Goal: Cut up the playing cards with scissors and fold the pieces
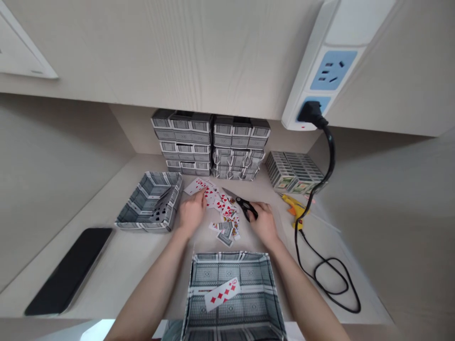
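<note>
My right hand (263, 221) grips black-handled scissors (245, 204), whose blades point up and left over the cards. The fingers of my left hand (192, 211) are curled together at the left edge of a spread of red-suited playing cards (212, 193); their tips seem to pinch a card, partly hidden. Between my hands lie several cut card pieces (227, 226), some face up and some showing grey backs. Close to my body sits an open box made of grey-backed cards (232, 270), with a cut six of diamonds (222, 293) in it.
A second card box (131, 220) holding black-suited pieces stands left, near a black phone (71, 270). Stacked card boxes (186, 137) line the back. Right are card packs (295, 170), a yellow glue gun (296, 208) and its black cord (332, 161), plugged into a power strip (302, 90).
</note>
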The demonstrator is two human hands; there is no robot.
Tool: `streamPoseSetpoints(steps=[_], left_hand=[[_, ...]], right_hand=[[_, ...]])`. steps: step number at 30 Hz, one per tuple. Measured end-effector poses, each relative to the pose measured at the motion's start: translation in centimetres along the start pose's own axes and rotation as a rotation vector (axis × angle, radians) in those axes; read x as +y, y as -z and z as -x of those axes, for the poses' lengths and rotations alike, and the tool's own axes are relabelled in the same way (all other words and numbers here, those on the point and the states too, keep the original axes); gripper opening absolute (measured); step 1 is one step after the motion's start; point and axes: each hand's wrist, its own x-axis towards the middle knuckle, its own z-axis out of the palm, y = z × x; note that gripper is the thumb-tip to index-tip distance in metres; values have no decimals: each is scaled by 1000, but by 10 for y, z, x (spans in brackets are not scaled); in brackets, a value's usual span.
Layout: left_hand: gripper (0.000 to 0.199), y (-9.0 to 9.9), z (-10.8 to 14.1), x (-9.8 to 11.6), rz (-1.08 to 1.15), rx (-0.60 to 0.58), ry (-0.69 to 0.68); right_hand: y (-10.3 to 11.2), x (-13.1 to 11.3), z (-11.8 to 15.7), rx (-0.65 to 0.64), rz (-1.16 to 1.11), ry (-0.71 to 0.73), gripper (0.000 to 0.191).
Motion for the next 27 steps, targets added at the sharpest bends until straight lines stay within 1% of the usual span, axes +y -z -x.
streamPoseSetpoints(steps=[2, 3, 5, 6, 7, 8, 9, 11, 13, 16, 19, 21, 23, 25, 27], left_hand=[[32, 1, 0, 2, 165, 72, 42], [30, 1, 0, 4, 284, 96, 79], [25, -1, 0, 10, 567, 83, 175], [23, -3, 1, 14, 726, 41, 227], [22, -5, 1, 18, 861, -29, 275], [23, -8, 3, 22, 962, -82, 317], [23, -11, 4, 27, 1034, -119, 350], [25, -16, 8, 35, 1139, -228, 365], [29, -18, 12, 41, 1188, -311, 378], [33, -16, 16, 46, 1208, -428, 338], [35, -11, 17, 47, 1233, -561, 271], [35, -9, 17, 48, 1241, -612, 244], [35, -10, 17, 48, 1230, -601, 207], [39, -10, 18, 49, 1199, -538, 153], [49, -10, 17, 49, 1147, -466, 104]], right_hand=[[1, -2, -1, 45, -36, 2, 31], [1, -3, -1, 66, -63, 15, 32], [2, -8, -1, 89, -127, 67, 35], [3, -10, -1, 87, -157, 102, 38], [2, -13, -1, 79, -182, 138, 43], [2, -16, 0, 66, -200, 170, 48], [1, -18, 1, 49, -208, 193, 55], [-3, -23, 3, 10, -207, 207, 68], [-6, -26, 4, -22, -196, 189, 77], [-9, -29, 4, -52, -201, 181, 78], [-9, -31, 3, -52, -245, 191, 70], [-9, -32, 3, -49, -283, 167, 59], [-8, -32, 2, -59, -322, 128, 51], [-8, -31, 3, -68, -363, 84, 49], [-7, -32, 4, -71, -401, 43, 49]])
